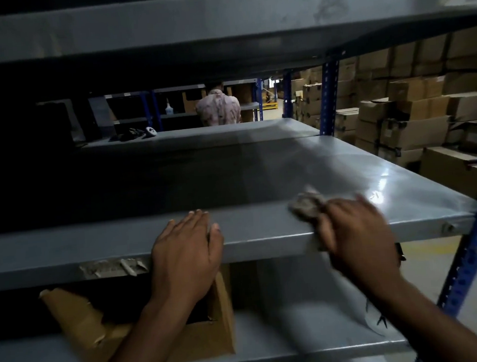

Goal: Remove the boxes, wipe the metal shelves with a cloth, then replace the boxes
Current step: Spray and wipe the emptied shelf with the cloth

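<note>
Left hand: the left hand (187, 247) lies flat at lower centre of the frame, palm down on the front edge of the metal shelf (259, 173); its fingers (197, 217) are straight and spread, holding nothing.
Right hand: the right hand (358, 234) sits at lower right of the frame, blurred; its fingers are curled round a cloth (307, 204) and press it to the shelf's front edge.
Cloth: grey, crumpled, bunched at the upper left of the right hand, touching the shelf top near its right end.
Metal shelf: grey, crossing the middle of the frame, with a shiny patch at right and torn tape remains (113, 268) on its front lip at lower left.
Upper shelf: another grey shelf (219, 19) spans the top of the frame.
Lower shelf: a torn cardboard box (187, 342) stands on the lower shelf (300, 330), bottom centre-left, behind the left forearm.
Boxes: stacked cardboard boxes (415, 127) fill the right of the frame, beyond the blue upright (329, 96).
Background: a person (218, 108) seen from behind stands at upper centre; a spray bottle (168, 107) stands on a far shelf to the left of them.
</note>
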The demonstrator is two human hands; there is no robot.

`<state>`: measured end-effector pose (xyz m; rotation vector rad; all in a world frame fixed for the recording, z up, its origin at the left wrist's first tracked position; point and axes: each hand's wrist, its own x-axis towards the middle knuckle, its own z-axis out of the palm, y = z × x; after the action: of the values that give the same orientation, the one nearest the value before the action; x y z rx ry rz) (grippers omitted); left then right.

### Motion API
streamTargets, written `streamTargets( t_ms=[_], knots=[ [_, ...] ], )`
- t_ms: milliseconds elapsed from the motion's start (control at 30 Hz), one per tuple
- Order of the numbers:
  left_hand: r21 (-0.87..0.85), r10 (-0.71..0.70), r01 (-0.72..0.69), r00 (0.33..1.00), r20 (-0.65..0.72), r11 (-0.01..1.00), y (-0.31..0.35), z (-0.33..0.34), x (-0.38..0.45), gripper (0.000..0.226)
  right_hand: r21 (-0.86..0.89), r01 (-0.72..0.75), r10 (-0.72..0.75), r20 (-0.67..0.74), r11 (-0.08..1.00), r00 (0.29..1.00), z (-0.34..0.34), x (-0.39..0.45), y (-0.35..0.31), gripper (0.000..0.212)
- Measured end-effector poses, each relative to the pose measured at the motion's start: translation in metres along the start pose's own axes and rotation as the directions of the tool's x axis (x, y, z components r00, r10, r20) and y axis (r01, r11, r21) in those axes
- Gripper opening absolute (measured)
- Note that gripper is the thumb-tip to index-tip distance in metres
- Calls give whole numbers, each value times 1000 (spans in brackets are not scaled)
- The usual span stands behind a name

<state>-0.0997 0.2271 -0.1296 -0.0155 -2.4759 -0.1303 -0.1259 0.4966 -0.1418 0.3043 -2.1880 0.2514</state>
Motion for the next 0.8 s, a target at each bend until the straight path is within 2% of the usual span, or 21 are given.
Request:
streamTargets(
  t_ms=[67,133,200,233,300,400,500,567,633,700,767,800],
  knots=[
    [-5,-8,8,1000,6,1000,1,0,0,60,-73,-186,181,-60,980,982,-6,-8,24,28],
    [-6,-16,16,1000,16,1000,2,1,0,61,-70,-340,328,-135,938,935,-2,-15,22,27],
    [-11,-22,22,1000,13,1000,2,1,-1,61,2,-441,433,-192,898,881,6,-15,1,24],
    [-13,-23,24,1000,14,1000,2,1,-1,60,40,-445,443,-218,895,870,9,-13,-14,23],
    [-12,-19,19,1000,15,1000,2,1,-1,60,84,-363,372,-220,928,902,18,-12,-53,21],
    [-12,-4,4,1000,24,1000,1,0,0,61,125,-97,108,-79,987,991,28,-12,-111,22],
    [-35,28,-26,997,68,999,-3,-5,-1,72,128,173,-176,10,977,984,27,-8,-119,26],
    [-70,84,-76,989,124,995,-10,-10,0,81,54,265,-267,29,963,963,20,-3,-100,29],
    [-105,149,-132,973,174,986,-21,-15,1,81,3,175,-175,73,985,982,9,0,-76,34],
    [-128,190,-166,959,211,978,-34,-21,0,79,-116,-50,70,176,992,982,2,6,-60,48],
    [-122,198,-174,951,235,977,-47,-26,-2,81,-256,-229,298,273,939,915,6,19,-58,59],
    [-116,199,-175,948,250,978,-54,-28,-2,83,-309,-241,338,312,920,888,10,27,-63,59]
  ],
)
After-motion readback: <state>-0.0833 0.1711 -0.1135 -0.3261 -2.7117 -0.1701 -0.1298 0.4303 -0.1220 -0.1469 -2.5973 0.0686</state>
